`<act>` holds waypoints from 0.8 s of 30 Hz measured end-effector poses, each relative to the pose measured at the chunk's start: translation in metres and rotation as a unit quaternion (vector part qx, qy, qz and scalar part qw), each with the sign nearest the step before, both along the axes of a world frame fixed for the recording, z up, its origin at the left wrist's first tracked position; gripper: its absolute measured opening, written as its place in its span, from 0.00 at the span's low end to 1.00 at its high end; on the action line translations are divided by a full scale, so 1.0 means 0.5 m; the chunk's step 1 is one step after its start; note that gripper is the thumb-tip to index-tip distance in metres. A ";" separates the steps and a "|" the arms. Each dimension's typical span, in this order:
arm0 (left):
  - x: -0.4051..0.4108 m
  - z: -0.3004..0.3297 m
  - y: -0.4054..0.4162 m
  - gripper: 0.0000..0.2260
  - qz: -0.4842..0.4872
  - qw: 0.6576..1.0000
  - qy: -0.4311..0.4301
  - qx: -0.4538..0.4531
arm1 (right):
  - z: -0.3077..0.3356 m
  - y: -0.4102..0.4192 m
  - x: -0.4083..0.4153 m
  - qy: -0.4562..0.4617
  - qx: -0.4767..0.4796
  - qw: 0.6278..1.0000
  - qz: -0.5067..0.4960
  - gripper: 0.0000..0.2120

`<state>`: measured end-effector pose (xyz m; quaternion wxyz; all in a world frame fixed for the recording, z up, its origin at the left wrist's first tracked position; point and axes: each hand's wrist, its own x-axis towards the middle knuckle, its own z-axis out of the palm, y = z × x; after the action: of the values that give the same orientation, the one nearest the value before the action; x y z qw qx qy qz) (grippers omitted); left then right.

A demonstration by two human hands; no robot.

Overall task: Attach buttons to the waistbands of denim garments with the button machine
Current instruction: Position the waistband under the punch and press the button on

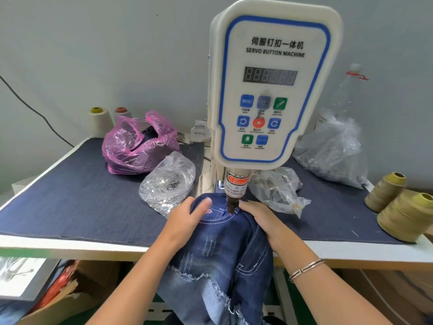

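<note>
Denim, dark blue with white and pink stitching and frayed hems, is bunched up under the head of the servo button machine (274, 90): the denim garment (225, 249) hangs off the front edge of the surface (70, 198), and its waistband (222, 213) sits right below the machine's dark punch (231, 205), which touches or nearly touches the cloth. The left hand (185, 219) lies on the waistband to the left of the punch, its fingers curved over the fold and pressing it down; the right hand (262, 219) grips the bunched cloth just to the right of the punch, fingers curled round it. Both hands are close to the punch, beneath the finger-warning label. No button shows on this waistband, though the punch hides the spot, so the pressing looks either underway or about to happen on this garment. A clear bag of silver buttons (167, 184) lies open to the left of the machine, suggesting plenty of stock; how many garments are finished or waiting cannot be told from here.
</note>
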<state>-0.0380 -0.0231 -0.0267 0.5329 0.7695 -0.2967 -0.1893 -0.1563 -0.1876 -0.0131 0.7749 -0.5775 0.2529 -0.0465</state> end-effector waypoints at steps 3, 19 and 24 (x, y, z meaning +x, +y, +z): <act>0.007 -0.004 0.003 0.26 -0.036 0.998 -0.006 0.044 | -0.007 0.000 0.000 -0.008 0.014 1.000 -0.011 0.09; 0.024 -0.014 0.003 0.23 -0.028 0.999 0.020 0.031 | -0.017 -0.003 0.009 -0.007 -0.006 1.000 -0.015 0.13; 0.022 -0.013 0.004 0.24 -0.031 0.999 0.020 0.021 | -0.020 -0.007 0.009 -0.007 -0.010 1.000 -0.016 0.12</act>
<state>-0.0272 -0.0212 -0.0334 0.5161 0.7672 -0.3056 -0.2271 -0.1518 -0.1909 -0.0232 0.7702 -0.5803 0.2564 -0.0657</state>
